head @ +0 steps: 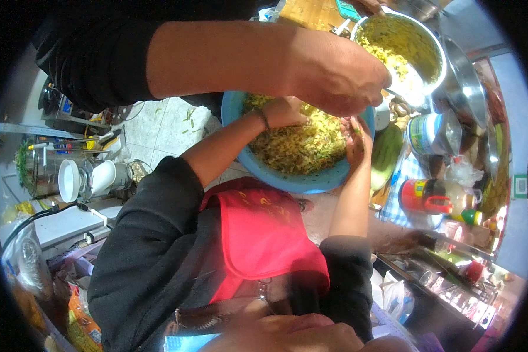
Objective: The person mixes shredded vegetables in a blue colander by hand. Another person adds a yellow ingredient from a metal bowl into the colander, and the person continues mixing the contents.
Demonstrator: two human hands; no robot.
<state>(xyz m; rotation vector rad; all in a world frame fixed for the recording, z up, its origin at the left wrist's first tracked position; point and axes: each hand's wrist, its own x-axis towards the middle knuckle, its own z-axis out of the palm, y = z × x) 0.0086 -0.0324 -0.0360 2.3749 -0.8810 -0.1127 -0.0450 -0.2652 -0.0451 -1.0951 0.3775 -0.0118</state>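
Observation:
A blue plastic basin [290,182] lies before me, holding a shredded yellow-green food mixture [303,149]. My left hand [290,112], a dark band at its wrist, reaches into the mixture from the left; its fingers are partly buried and hidden. Against the basin's right inner side, my right hand [356,138] is cupped open, green bits stuck to it, its fingertips near the mixture. A co-worker's bare forearm crosses above the basin from the left, its closed hand [347,72] hiding the far part; what it grips is unclear.
A tilted white bucket [442,57] with more yellow mixture stands at upper right, another hand at its rim. Beside the basin lie a large green gourd [385,154], a white tub [424,132] and a red-labelled bottle [422,196]. A wide metal bowl [466,83] stands farther right.

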